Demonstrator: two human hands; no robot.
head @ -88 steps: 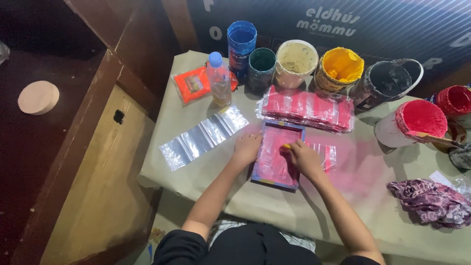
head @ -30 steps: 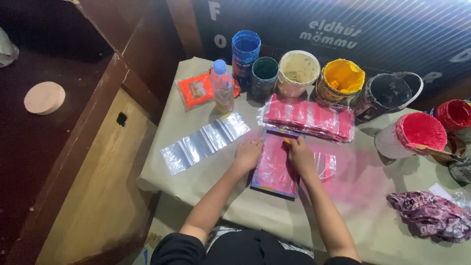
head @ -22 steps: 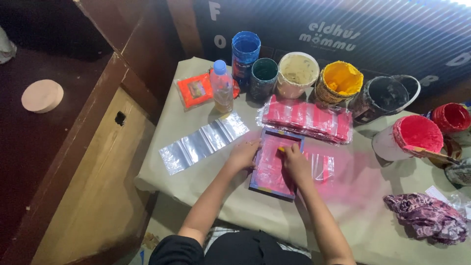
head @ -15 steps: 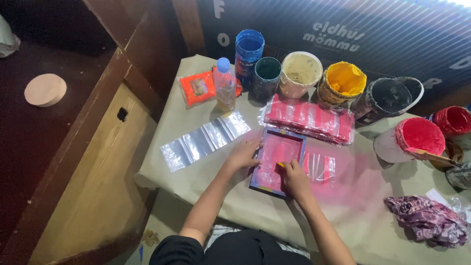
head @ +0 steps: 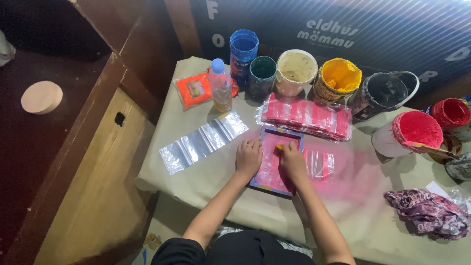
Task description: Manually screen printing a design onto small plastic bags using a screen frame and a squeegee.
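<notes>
Right hand (head: 293,161) returned up the pink screen frame (head: 275,162) since half a second ago.
Frame is laid flat on the desk (head: 206,172), below the pink bag stack (head: 306,116). A small yellow pad is pinched in the right grip; the left hand (head: 248,157) is pressed open-palmed on the frame's left edge.

Over these few seconds only the right hand (head: 293,162) has really travelled. About three seconds back it lay toward 12 o'clock on the pink screen frame (head: 275,162), near the far edge. Half a second ago it had slid to 6 o'clock, close to the near edge of the frame. Now it sits back up toward 12 o'clock, with the small yellow piece (head: 278,146) at its fingertips just short of the far rail. What that piece is, probably a little squeegee or sponge, is hard to tell at this size. The forearm has swung along with each stroke.
</notes>
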